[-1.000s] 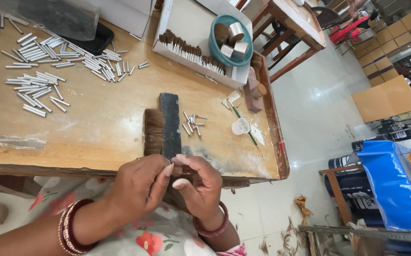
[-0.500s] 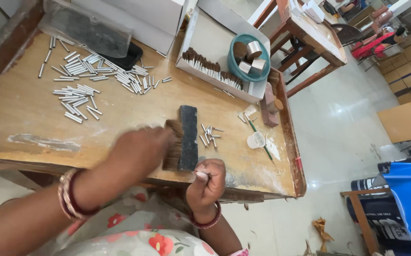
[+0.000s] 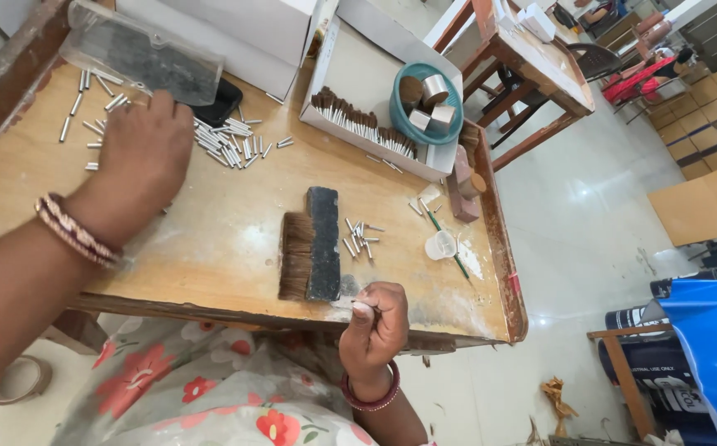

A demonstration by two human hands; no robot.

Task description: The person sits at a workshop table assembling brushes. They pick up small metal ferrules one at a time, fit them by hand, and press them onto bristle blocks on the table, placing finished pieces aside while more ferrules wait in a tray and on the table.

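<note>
My left hand (image 3: 142,157) reaches out over the wooden table (image 3: 210,239), palm down on the pile of small metal tubes (image 3: 230,142) at the far left; whether its fingers hold one is hidden. At the table's near edge my right hand (image 3: 375,326) pinches a small metal tube with a tuft of bristles (image 3: 360,306). Just left of it lies a flat bundle of brown bristles (image 3: 295,256) under a dark block (image 3: 323,242). A few loose tubes (image 3: 357,238) lie to the block's right.
A white tray (image 3: 350,83) of finished brush heads stands at the back with a teal bowl (image 3: 424,103) of metal rings. A clear plastic bag (image 3: 140,62), a black object (image 3: 218,103), a small cup (image 3: 441,245) and a green stick (image 3: 445,239) also sit on the table.
My left hand has left the right hand and swung far left to the tube pile. The right hand stays at the near edge with the tufted tube.
</note>
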